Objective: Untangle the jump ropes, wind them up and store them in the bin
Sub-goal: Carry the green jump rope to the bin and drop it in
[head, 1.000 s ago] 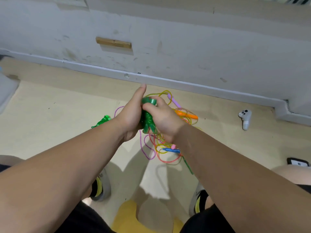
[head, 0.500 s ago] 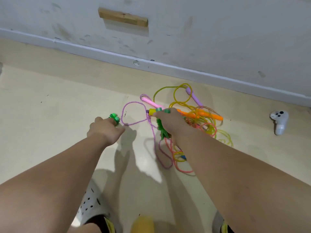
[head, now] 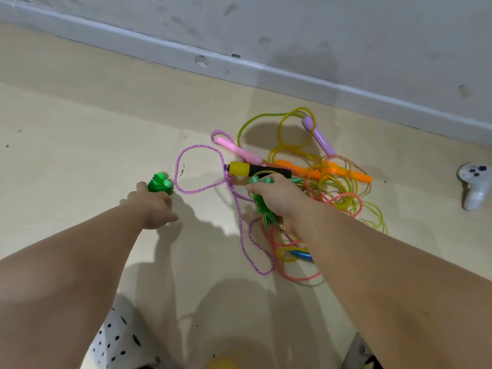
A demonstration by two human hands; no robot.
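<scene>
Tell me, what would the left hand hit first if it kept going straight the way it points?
The small green bundle, right at its fingertips; the left hand may be touching it, though depth is unclear. Past that lies the pink rope loop.

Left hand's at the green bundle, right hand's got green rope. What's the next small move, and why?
Probably close the left hand on the green bundle and lift it toward the right hand. Its fingers reach the bundle, but a grip isn't clear; the right hand grips the green rope, so the two pieces likely belong together, apart from the tangled pile.
</scene>
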